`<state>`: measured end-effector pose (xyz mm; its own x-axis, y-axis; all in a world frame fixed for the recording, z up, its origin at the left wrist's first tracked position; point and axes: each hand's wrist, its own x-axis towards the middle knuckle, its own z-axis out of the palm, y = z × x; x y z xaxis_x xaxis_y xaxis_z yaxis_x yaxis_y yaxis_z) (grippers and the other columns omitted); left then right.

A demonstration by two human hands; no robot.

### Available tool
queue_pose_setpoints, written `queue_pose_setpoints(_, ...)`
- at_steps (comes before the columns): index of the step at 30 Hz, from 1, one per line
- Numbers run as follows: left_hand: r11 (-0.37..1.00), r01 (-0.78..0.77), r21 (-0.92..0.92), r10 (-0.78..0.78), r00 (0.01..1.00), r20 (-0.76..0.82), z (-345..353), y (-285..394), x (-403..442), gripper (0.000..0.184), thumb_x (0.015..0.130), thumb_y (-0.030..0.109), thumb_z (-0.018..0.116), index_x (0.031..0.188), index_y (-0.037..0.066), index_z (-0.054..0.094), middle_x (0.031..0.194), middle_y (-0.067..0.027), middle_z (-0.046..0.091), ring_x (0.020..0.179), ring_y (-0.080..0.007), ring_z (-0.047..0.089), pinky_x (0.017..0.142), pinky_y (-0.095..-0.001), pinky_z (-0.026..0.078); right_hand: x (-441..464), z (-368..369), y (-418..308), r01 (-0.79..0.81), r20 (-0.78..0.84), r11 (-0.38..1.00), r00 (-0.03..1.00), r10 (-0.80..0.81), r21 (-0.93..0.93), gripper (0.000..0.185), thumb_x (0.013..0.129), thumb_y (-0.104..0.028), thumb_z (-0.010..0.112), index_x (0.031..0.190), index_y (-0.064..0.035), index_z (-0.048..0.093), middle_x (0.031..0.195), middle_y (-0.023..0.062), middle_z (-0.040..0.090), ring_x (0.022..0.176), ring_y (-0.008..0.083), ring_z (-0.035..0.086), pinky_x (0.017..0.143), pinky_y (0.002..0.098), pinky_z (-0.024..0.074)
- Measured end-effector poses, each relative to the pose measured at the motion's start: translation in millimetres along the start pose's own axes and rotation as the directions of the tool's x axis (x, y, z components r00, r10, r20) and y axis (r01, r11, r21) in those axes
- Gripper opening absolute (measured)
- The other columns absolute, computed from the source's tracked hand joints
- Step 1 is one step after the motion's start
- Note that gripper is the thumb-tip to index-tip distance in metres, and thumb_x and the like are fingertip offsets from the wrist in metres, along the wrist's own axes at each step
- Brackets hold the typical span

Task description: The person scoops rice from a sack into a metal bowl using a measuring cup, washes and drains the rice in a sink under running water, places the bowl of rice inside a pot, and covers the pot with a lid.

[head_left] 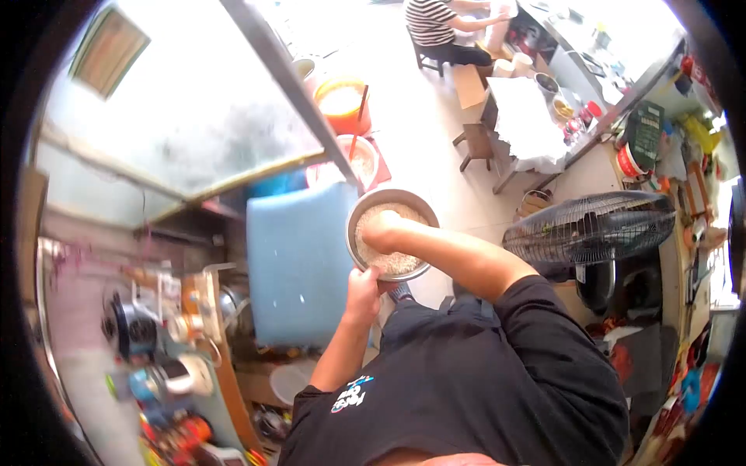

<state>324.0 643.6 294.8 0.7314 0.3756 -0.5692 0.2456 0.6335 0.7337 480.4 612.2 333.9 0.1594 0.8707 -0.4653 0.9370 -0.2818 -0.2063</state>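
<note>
A round metal bowl [355, 254] of pale grains that look like rice [400, 264] is held in front of my body. My left hand [362, 290] grips its near rim, with the thumb over the edge. From the right, my right hand [381, 232] reaches down into the bowl. Its fingers are sunk among the grains and hidden, so whether they are closed on anything does not show.
To the left of the bowl is a light blue panel [299, 272]. Beyond it stand an orange tub [346, 120] and a pink tub [377, 147]. A black fan [590, 229] is at right, near a small wooden stool [476, 141]. Farther back, a person in stripes [430, 22] sits.
</note>
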Motion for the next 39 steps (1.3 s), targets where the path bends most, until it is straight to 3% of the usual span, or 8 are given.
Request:
queue_pose_setpoints(5,0.994,0.034,0.101,-0.044,0.995,0.092,54,93,92,0.03,0.081,0.001,0.048,0.11,-0.005,0.052,0.094,-0.0151,0.063,0.068,-0.026,0.066,0.058,-0.0372,0.058,39,-89,100,0.094,-0.025,0.994,0.995,-0.096,-0.055,0.018,0.071,-0.012,0.062,0.084,-0.0045,0.072,0.084,0.0137,0.069,0.079,0.0268,0.068,0.067,0.04,0.0529)
queue_pose_setpoints(12,0.979,0.093,0.179,-0.107,0.992,0.071,111,170,213,0.035,0.08,0.001,0.047,0.115,-0.003,0.049,0.101,-0.015,0.062,0.079,-0.0277,0.065,0.06,-0.0382,0.057,102,-110,245,0.118,-0.268,0.975,0.961,-0.064,0.189,0.017,0.071,-0.012,0.06,0.081,-0.0018,0.07,0.083,0.0164,0.068,0.077,0.0315,0.067,0.066,0.0415,0.0535)
queue_pose_setpoints(18,0.996,0.078,0.039,-0.079,0.996,0.041,171,215,352,0.046,0.077,-0.001,0.045,0.123,-0.004,0.044,0.113,-0.0175,0.057,0.092,-0.0332,0.062,0.071,-0.0481,0.055,189,-140,378,0.248,-0.476,0.94,0.872,-0.112,0.235,0.016,0.072,-0.015,0.062,0.083,-0.006,0.067,0.091,0.0154,0.063,0.088,0.0302,0.064,0.072,0.04,0.054)
queue_pose_setpoints(21,0.995,0.094,-0.044,-0.095,0.995,-0.023,199,240,431,0.047,0.077,-0.002,0.045,0.123,-0.004,0.043,0.11,-0.018,0.057,0.091,-0.0344,0.062,0.072,-0.0502,0.055,205,-188,449,0.272,-0.375,0.96,0.898,-0.231,0.059,0.016,0.073,-0.015,0.062,0.087,-0.007,0.067,0.1,0.0154,0.06,0.095,0.0303,0.061,0.073,0.0393,0.0542)
queue_pose_setpoints(23,0.975,0.122,-0.186,-0.146,0.982,-0.118,216,254,466,0.032,0.08,0.0,0.045,0.111,-0.004,0.051,0.098,-0.0151,0.062,0.076,-0.028,0.065,0.058,-0.0407,0.056,231,-206,492,0.313,-0.305,0.948,0.91,-0.281,0.061,0.017,0.075,-0.014,0.062,0.089,-0.0066,0.066,0.102,0.0153,0.059,0.096,0.0305,0.061,0.073,0.0394,0.0543)
queue_pose_setpoints(26,0.992,0.001,-0.124,-0.019,0.99,-0.14,267,313,528,0.026,0.082,0.0,0.046,0.107,-0.004,0.053,0.092,-0.0132,0.062,0.073,-0.0265,0.064,0.056,-0.0389,0.056,271,-255,561,0.353,-0.153,0.936,0.925,-0.348,0.0,0.018,0.078,-0.011,0.06,0.094,-0.0053,0.065,0.102,0.0145,0.059,0.097,0.0302,0.061,0.075,0.0393,0.054)
queue_pose_setpoints(32,0.981,0.063,-0.183,-0.077,0.994,-0.073,309,371,727,0.03,0.082,-0.002,0.043,0.111,-0.003,0.051,0.094,-0.0156,0.063,0.071,-0.029,0.065,0.055,-0.0373,0.056,381,-325,713,0.215,-0.061,0.968,0.976,-0.209,0.13,0.015,0.078,-0.011,0.06,0.091,-0.005,0.063,0.103,0.0137,0.059,0.098,0.0308,0.059,0.078,0.0404,0.0527)
queue_pose_setpoints(39,0.991,0.112,-0.073,-0.11,0.993,0.029,382,530,956,0.025,0.084,0.002,0.046,0.108,0.0,0.052,0.092,-0.0108,0.061,0.071,-0.0238,0.064,0.056,-0.0379,0.057,499,-440,907,0.159,-0.431,0.965,0.901,-0.056,0.207,0.016,0.076,-0.01,0.061,0.091,-0.0075,0.061,0.099,0.0126,0.057,0.094,0.0315,0.058,0.077,0.0423,0.0511)
